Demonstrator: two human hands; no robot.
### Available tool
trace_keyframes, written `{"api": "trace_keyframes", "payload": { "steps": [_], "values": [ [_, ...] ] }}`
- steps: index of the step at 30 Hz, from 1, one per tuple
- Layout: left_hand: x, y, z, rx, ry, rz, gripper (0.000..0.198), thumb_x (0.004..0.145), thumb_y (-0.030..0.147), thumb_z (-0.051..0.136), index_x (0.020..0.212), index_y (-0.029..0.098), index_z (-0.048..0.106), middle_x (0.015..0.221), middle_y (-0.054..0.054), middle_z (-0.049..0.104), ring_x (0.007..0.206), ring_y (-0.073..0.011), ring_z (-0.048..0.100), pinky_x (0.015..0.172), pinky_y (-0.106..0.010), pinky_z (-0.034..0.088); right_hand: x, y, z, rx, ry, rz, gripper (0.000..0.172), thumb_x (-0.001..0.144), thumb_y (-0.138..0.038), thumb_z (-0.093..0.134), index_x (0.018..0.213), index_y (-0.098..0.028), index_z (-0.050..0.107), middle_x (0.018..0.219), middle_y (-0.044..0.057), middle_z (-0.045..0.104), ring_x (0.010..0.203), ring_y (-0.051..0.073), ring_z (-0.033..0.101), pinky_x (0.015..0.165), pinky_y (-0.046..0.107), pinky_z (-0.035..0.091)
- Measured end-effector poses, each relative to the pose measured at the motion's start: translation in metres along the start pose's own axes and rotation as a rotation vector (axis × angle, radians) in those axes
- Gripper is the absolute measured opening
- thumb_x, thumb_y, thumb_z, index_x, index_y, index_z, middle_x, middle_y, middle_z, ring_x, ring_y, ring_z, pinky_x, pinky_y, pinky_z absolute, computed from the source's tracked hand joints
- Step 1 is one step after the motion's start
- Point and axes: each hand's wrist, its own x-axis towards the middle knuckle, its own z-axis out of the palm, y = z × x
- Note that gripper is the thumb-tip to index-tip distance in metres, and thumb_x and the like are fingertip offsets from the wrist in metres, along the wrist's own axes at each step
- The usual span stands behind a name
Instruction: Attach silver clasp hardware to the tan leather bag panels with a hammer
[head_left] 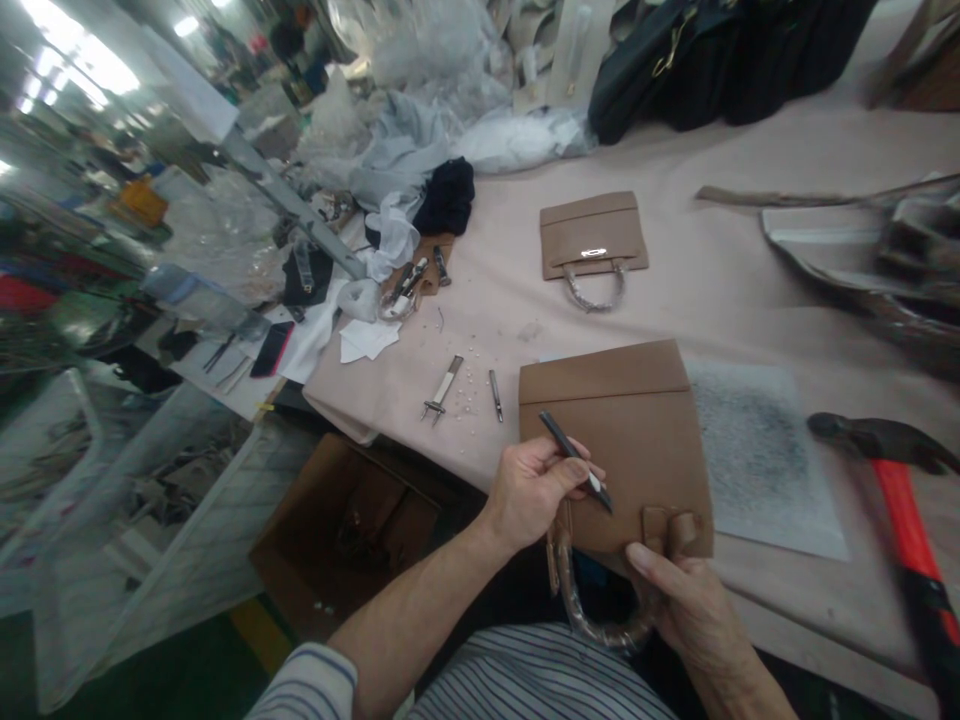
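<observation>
My left hand point(529, 495) pinches a slim, dark, pen-like tool point(559, 435), its tip slanting down to the brown leather bag panel point(607, 420). The exact kind of tool is hard to tell. My right hand point(694, 600) grips the panel's near edge, thumb on top beside a leather tab point(664, 525); its other fingers are mostly hidden underneath. A plastic-wrapped handle point(581, 610) hangs from that edge between my hands. The panel lies partly over the table edge.
A similar brown panel with handle point(592, 225) lies farther back. A red-handled hammer point(904, 500) lies right of a speckled pale slab point(757, 450). A wing divider-like tool point(444, 388), a metal punch-like rod point(496, 395) and tiny bits lie left. Black bags point(720, 70) stand behind; an open carton point(300, 540) sits below.
</observation>
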Motion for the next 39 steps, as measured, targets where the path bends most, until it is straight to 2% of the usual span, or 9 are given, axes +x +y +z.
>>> {"api": "trace_keyframes", "payload": {
  "steps": [4,9,15,19,23,29,32,36,39],
  "values": [
    [0.003,-0.003,0.0,0.045,-0.039,0.02,0.044,0.076,0.049,0.083,0.091,0.01,0.069,0.083,-0.012,0.079,0.071,-0.0168,0.075,0.066,-0.022,0.057,-0.001,0.001,0.003,0.036,-0.001,0.043,0.081,0.069,-0.036,0.087,0.142,-0.037,0.051,0.125,0.008,0.071,0.117,0.032,0.066,0.105,0.055,0.051],
    [0.002,-0.006,0.003,0.151,-0.057,0.104,0.029,0.082,0.037,0.077,0.092,0.012,0.069,0.086,-0.011,0.08,0.077,-0.0187,0.076,0.075,-0.027,0.061,0.001,-0.001,0.004,0.059,0.03,-0.003,0.086,0.067,-0.031,0.089,0.142,-0.04,0.048,0.129,0.005,0.069,0.114,0.029,0.067,0.102,0.048,0.055],
    [0.002,-0.013,0.004,0.241,0.007,0.257,0.02,0.087,0.031,0.071,0.093,0.013,0.068,0.085,-0.01,0.079,0.077,-0.0183,0.076,0.074,-0.027,0.061,-0.002,-0.005,0.013,0.055,0.091,-0.025,0.072,0.068,-0.03,0.088,0.133,-0.04,0.057,0.122,0.001,0.071,0.108,0.024,0.07,0.098,0.04,0.058],
    [0.006,-0.013,0.004,0.153,0.01,0.191,0.027,0.085,0.036,0.074,0.094,0.012,0.066,0.084,-0.01,0.079,0.077,-0.018,0.076,0.072,-0.026,0.061,-0.005,-0.007,0.009,0.06,0.091,0.0,0.07,0.067,-0.029,0.088,0.129,-0.04,0.058,0.124,0.0,0.071,0.113,0.025,0.068,0.102,0.042,0.056],
    [0.008,-0.007,0.004,0.103,0.034,0.066,0.034,0.081,0.042,0.077,0.092,0.012,0.065,0.081,-0.01,0.078,0.071,-0.0169,0.075,0.064,-0.023,0.059,-0.005,-0.009,0.001,0.132,0.011,-0.044,0.064,0.06,-0.035,0.092,0.117,-0.035,0.063,0.121,0.003,0.071,0.116,0.029,0.066,0.105,0.051,0.052],
    [0.005,0.003,0.009,0.114,0.038,0.0,0.033,0.077,0.038,0.08,0.088,0.011,0.066,0.08,-0.009,0.077,0.07,-0.0152,0.073,0.065,-0.022,0.058,-0.006,-0.019,0.018,0.005,-0.017,-0.037,0.045,0.069,-0.034,0.087,0.108,-0.03,0.065,0.119,0.006,0.071,0.115,0.029,0.065,0.105,0.051,0.052],
    [0.007,0.01,0.011,0.112,0.042,-0.067,0.031,0.077,0.037,0.08,0.085,0.012,0.066,0.077,-0.007,0.076,0.066,-0.0151,0.072,0.062,-0.023,0.058,-0.006,-0.014,0.017,-0.041,0.002,-0.028,0.051,0.067,-0.036,0.089,0.111,-0.028,0.065,0.117,0.007,0.071,0.112,0.032,0.066,0.101,0.053,0.055],
    [0.008,0.017,0.01,0.112,0.031,-0.205,0.032,0.076,0.039,0.081,0.083,0.012,0.065,0.073,-0.006,0.075,0.059,-0.0145,0.071,0.055,-0.021,0.055,-0.002,0.0,-0.005,-0.137,0.0,-0.065,0.067,0.065,-0.032,0.089,0.127,-0.027,0.063,0.12,0.008,0.071,0.119,0.035,0.063,0.109,0.057,0.048],
    [0.005,0.021,0.008,0.077,0.016,-0.244,0.035,0.076,0.042,0.081,0.084,0.012,0.065,0.076,-0.007,0.075,0.06,-0.0148,0.071,0.055,-0.02,0.053,0.002,0.007,-0.019,-0.175,-0.002,-0.085,0.064,0.065,-0.032,0.089,0.125,-0.027,0.066,0.119,0.009,0.072,0.121,0.036,0.062,0.11,0.059,0.046]
  ]
}}
